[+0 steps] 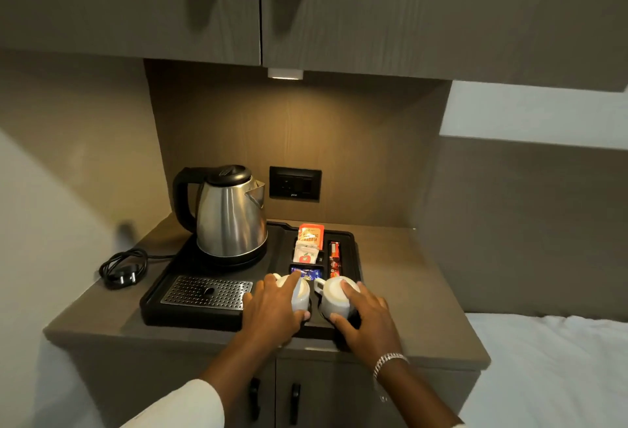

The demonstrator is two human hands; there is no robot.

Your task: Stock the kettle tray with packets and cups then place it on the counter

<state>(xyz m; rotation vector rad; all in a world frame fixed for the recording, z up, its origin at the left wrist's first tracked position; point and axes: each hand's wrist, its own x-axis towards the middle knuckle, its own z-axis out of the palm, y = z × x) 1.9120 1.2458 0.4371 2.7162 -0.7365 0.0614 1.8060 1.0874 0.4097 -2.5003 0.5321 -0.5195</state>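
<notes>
Where the wooden surface (390, 278) fills a lit niche, items run as follows. Far left: black power cord (124, 268), coiled, plug lying on the wood. Next: black plastic kettle tray (190, 317), rectangular, raised rim, resting on the surface. On its back left, steel kettle (231, 213), rounded body, black handle and lid. Front left, perforated metal drip grate (207, 291). Left hand (272, 312), white sleeve at the forearm, palm down; fingers (289, 286) spread and wrapped over an upturned white cup (300, 295) at the tray's front. Behind the cups, compartments hold packets (309, 246): orange and white sachets standing, blue ones lower, red sticks in the right slot. Right hand (367, 322), metal bracelet (389, 361) at the wrist, fingers splayed around a second inverted white cup (336, 298), thumb near its base. On the back wall, black socket plate (295, 183). Far right: white bed (550, 370).
</notes>
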